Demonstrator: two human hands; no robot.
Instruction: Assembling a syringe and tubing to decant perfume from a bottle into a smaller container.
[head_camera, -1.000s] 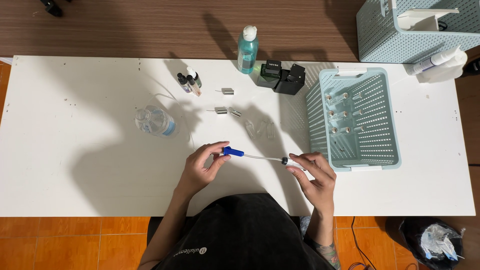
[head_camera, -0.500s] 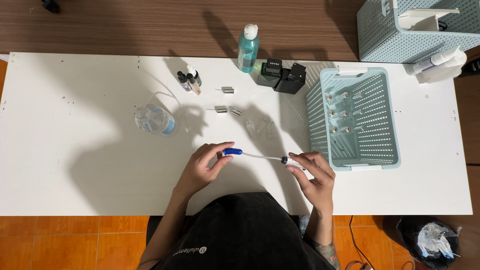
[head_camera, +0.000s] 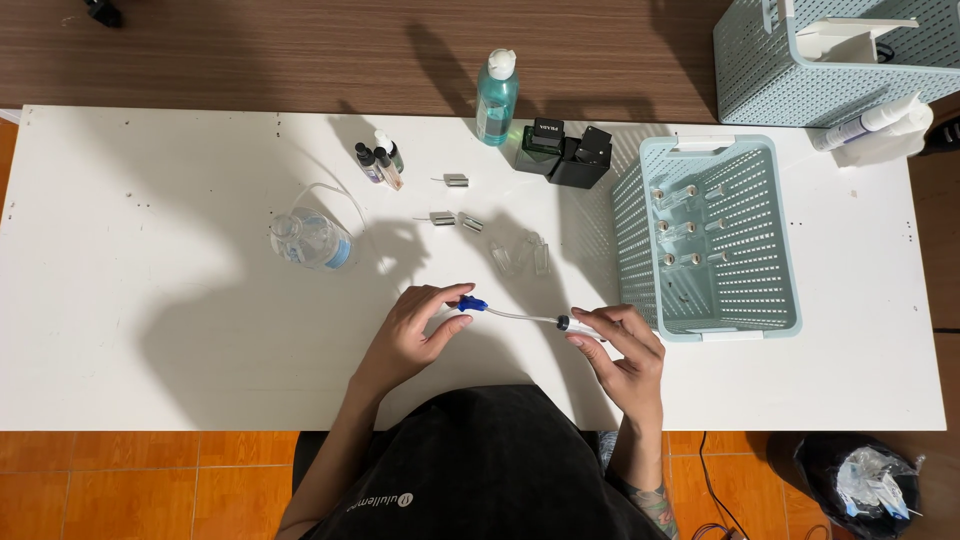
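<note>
1. Tubing (head_camera: 520, 315), thin and clear, stretches just above the near part of the white table (head_camera: 150, 330), held between both hands.
2. Left hand (head_camera: 415, 330) pinches the end with the blue fitting (head_camera: 470, 302) between thumb and fingers.
3. Right hand (head_camera: 625, 350) closes its fingertips around the other end, which carries a small dark piece (head_camera: 565, 322).
4. Beyond the hands lie two small clear vials (head_camera: 520, 255) and a few silver caps (head_camera: 455, 200).
5. A pale green basket (head_camera: 735, 330) holding glass vials stands just to the right.
6. A clear round container (head_camera: 308, 238) sits to the left, a teal bottle (head_camera: 496, 98) at the far edge.
</note>
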